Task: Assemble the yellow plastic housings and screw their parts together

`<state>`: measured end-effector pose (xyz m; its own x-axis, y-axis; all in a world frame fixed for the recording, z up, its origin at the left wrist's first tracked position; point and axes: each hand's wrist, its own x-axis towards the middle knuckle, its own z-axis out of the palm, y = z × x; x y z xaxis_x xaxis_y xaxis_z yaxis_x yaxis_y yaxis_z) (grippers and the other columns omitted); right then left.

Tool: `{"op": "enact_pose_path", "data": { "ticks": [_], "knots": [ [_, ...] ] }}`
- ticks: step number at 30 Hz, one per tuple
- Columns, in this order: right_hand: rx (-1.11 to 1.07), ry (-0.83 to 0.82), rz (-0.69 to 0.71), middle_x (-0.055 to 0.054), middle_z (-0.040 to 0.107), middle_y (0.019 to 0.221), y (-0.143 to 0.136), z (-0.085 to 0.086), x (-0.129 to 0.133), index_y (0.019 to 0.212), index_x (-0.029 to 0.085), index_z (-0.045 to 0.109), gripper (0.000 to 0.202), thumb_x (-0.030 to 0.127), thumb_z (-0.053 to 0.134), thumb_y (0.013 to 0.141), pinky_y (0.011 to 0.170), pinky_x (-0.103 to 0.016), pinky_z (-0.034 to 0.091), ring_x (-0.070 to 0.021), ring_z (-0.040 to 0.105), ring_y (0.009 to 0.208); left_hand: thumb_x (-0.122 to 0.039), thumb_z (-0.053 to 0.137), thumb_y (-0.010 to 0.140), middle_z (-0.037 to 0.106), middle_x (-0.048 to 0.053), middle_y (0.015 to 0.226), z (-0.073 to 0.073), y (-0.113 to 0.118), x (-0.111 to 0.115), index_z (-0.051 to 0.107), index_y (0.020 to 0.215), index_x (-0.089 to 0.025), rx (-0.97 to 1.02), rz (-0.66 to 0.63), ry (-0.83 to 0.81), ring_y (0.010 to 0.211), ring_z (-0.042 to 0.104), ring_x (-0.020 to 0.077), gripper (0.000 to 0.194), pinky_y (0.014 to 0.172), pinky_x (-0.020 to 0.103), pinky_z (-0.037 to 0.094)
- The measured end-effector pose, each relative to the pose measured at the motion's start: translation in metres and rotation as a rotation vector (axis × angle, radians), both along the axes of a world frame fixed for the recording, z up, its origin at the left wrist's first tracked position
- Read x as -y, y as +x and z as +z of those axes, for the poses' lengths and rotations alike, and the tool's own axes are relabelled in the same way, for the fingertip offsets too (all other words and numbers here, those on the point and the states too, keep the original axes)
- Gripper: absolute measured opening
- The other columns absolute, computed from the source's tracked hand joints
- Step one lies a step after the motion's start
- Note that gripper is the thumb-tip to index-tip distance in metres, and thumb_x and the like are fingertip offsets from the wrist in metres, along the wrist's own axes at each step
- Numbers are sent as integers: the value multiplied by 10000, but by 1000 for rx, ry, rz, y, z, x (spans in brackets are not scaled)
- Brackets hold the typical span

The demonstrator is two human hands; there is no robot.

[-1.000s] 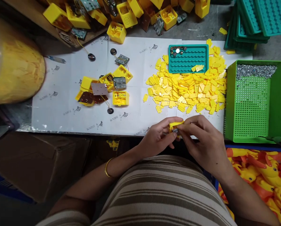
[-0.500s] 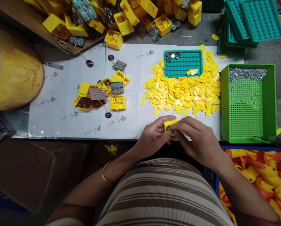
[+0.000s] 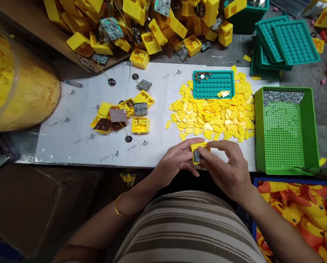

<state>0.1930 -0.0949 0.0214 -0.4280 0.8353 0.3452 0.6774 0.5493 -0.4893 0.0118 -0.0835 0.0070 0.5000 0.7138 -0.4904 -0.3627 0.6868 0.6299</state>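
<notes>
A small yellow box (image 3: 204, 145) with a grey circuit board (image 3: 197, 156) in its opening is held between both hands near the table's front edge. My left hand (image 3: 179, 157) grips the box's left side, fingers along its back and side. My right hand (image 3: 225, 164) holds the right side, with fingertips on the board and the rim. Behind the hands lies a pile of small flat yellow pieces (image 3: 212, 115). A teal tray (image 3: 214, 86) with small round metal parts and a few yellow pieces rests on that pile's back.
Yellow boxes with boards and wired discs lie left of centre (image 3: 140, 125); more are heaped at the back (image 3: 163, 33). A green basket (image 3: 307, 131) of screws stands right, teal trays (image 3: 297, 42) behind it. A large yellow tub (image 3: 40, 95) stands left.
The view has shifted, so the table sits lower in the picture. The box has turned so that more of the grey board shows, and my right fingers have moved onto its right side.
</notes>
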Motion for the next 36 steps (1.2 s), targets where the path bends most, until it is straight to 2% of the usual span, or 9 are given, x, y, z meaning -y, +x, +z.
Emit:
{"op": "enact_pose_path", "data": {
  "ticks": [4,9,15,19,21,25,28,36],
  "knots": [
    [-47,-22,38,-96,610,1068,-1,-1,0,1182,218,540,348,99,591,859,829,-386,493,-211,562,985,-301,591,839,606,96,1117,2,0,2,583,1224,-184,-21,25,-21,795,613,151,403,575,256,575],
    [-98,-112,16,-84,608,1034,-1,3,0,1074,222,567,220,123,567,877,812,-382,476,-208,567,969,-319,591,840,592,108,1153,4,2,3,581,1232,-188,-51,14,0,823,604,156,414,585,244,572],
    [-18,-93,-22,-59,636,969,1,10,-2,1045,234,599,184,137,562,893,779,-372,423,-200,559,900,-322,571,853,599,100,1109,5,4,5,578,1233,-198,-57,-19,58,853,588,161,400,620,249,577],
    [41,-135,23,-63,652,948,1,14,-2,1001,206,592,139,134,524,904,753,-370,413,-210,553,879,-336,568,857,593,91,1076,5,5,5,563,1246,-197,-75,5,47,834,576,152,413,624,245,572],
    [-5,-201,44,-53,647,909,2,16,-3,993,200,589,133,131,512,908,740,-350,426,-195,555,849,-346,565,859,588,85,1074,4,4,4,562,1247,-201,-81,5,46,832,574,152,414,620,250,571],
    [-213,-441,28,-30,630,878,5,20,-9,992,205,608,130,154,516,917,716,-275,469,-145,583,812,-353,564,861,567,80,1073,4,3,3,563,1249,-200,-61,-14,44,827,568,155,417,598,264,578],
    [-258,-490,11,-26,637,856,7,23,-13,959,216,626,119,181,521,916,687,-264,479,-145,598,787,-355,558,867,563,80,1062,3,3,3,552,1260,-203,-57,-20,45,843,572,164,422,597,269,584],
    [-65,-527,38,-44,650,866,5,25,-15,950,209,634,156,190,480,933,688,-272,476,-159,614,781,-320,591,835,597,78,1069,0,5,5,510,1292,-205,-100,-56,78,879,607,173,478,629,261,577]
  ]
}}
